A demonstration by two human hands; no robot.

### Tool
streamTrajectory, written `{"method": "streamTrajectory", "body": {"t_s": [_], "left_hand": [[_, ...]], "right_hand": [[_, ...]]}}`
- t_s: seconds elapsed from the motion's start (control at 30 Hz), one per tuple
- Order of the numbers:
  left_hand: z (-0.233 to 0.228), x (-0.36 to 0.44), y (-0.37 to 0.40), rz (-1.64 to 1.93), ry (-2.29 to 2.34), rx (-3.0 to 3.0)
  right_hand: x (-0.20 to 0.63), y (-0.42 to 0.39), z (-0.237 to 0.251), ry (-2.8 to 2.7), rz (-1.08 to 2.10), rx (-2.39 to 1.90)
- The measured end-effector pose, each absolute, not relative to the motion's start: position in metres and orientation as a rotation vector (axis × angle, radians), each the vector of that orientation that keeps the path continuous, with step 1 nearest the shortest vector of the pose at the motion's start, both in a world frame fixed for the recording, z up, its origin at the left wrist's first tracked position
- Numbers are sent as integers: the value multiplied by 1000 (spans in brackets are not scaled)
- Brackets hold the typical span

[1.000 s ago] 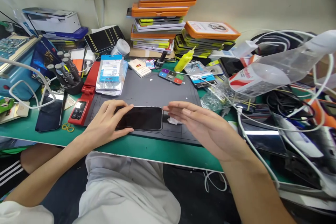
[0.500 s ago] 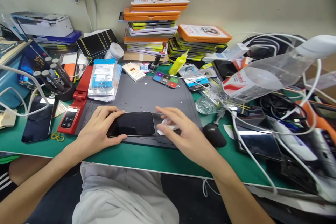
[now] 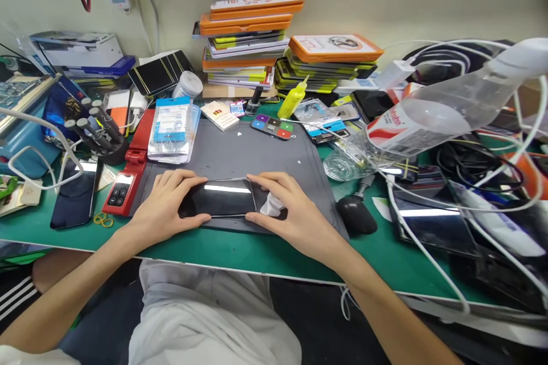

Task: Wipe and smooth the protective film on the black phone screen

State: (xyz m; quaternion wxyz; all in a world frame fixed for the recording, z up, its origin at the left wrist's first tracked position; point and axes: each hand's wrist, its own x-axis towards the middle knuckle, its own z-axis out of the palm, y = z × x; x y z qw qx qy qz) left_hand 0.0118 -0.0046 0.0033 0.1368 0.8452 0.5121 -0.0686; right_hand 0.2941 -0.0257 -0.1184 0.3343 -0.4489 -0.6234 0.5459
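Observation:
A black smartphone (image 3: pixel 219 198) lies screen-up on the grey work mat (image 3: pixel 248 151), near its front edge. My left hand (image 3: pixel 165 205) grips the phone's left end, thumb at the near edge and fingers over the far edge. My right hand (image 3: pixel 289 214) holds the phone's right end between thumb and fingers. A small crumpled white wipe (image 3: pixel 271 205) sits under my right palm, beside the phone; whether the hand pinches it I cannot tell.
A red device with buttons (image 3: pixel 121 191) and packets of screen protectors (image 3: pixel 172 125) lie left of the mat. Another dark phone (image 3: pixel 77 194) rests further left. Stacked orange and yellow cases (image 3: pixel 252 40) stand at the back. A clear bottle (image 3: pixel 432 120), cables and a black-handled tool (image 3: pixel 355 211) crowd the right.
My right hand has come down from hovering above the mat onto the wipe and closed on the phone's right end. The left hand kept its hold.

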Motion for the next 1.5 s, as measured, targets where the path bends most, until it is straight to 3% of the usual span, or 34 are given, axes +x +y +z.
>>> {"method": "streamTrajectory", "body": {"t_s": [0.37,1.5], "left_hand": [[11,15,-2,-211,1545,2241],[9,12,-7,-169,1298,2663]], "right_hand": [[296,-24,-118,-1588,1486,-1178],[301,-26,-125,-1787,1252,-1183]]}}
